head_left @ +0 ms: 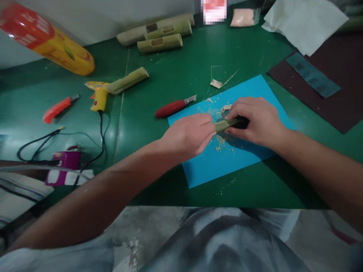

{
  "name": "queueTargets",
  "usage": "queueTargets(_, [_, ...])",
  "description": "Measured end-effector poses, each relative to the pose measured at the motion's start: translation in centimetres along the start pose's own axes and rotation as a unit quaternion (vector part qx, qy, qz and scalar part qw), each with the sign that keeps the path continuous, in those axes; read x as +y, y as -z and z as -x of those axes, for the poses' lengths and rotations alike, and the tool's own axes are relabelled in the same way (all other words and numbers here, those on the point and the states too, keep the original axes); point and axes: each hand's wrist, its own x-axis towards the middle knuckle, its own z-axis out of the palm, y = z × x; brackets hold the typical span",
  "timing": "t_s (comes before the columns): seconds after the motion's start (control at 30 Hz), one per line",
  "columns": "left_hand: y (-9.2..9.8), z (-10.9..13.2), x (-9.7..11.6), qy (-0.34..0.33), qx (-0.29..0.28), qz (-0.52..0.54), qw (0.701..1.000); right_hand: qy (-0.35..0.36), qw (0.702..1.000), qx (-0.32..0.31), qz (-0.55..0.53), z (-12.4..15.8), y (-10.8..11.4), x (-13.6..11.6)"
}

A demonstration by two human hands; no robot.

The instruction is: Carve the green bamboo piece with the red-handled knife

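Note:
My left hand (190,134) is closed round the left end of a short green bamboo piece (222,126), hiding that end. At the other end, my right hand (256,119) curls thumb and fingers about it. Something dark (242,122) shows between those fingers; whether it is a separate thing or the shaded bamboo, I cannot tell. Both hands are over a blue sheet (198,172) strewn with pale shavings (218,142). A small pale chip (226,107) lies by my right fingertips. Left of the sheet's far edge rests a red-handled knife (174,107).
Bamboo tubes with cut openings (160,43) line the back. A yellow glue gun (100,96) touches another bamboo tube (129,81), near an orange cutter (59,108), corded purple box (66,160) and tall bottle (51,39). Rightward lie a dark sheet (320,109), teal strip (313,74) and white paper (303,22).

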Motion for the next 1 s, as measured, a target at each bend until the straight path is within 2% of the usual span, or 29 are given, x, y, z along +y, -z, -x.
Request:
queueTargets(0.13, [-0.4,-1.1,0.3,-0.009,0.018,0.002,1.000,-0.003,1.000,-0.001,-0.007,-0.1,0.2,-0.1])
queueTargets(0.33, [0.6,0.7,-0.1,0.012,-0.029,-0.006,0.999,-0.002,1.000,0.003,-0.008,0.0,-0.1,0.1])
queueTargets(0.53, [-0.4,-1.9,0.1,-0.011,0.008,0.015,1.000,-0.014,1.000,-0.004,-0.011,-0.1,0.1,0.0])
queueTargets(0.77, [0.3,0.7,-0.3,-0.005,-0.014,-0.007,1.000,-0.005,1.000,-0.008,0.000,-0.2,0.1,-0.1])
queueTargets(0.93, [0.0,-2.4,1.1,0.001,-0.032,-0.026,0.999,-0.011,1.000,-0.008,-0.006,-0.2,0.1,-0.1])
queueTargets(1.0, [0.1,-2.7,1.2,-0.002,-0.044,-0.038,0.998,-0.012,1.000,-0.017,-0.008,-0.2,0.2,0.0])
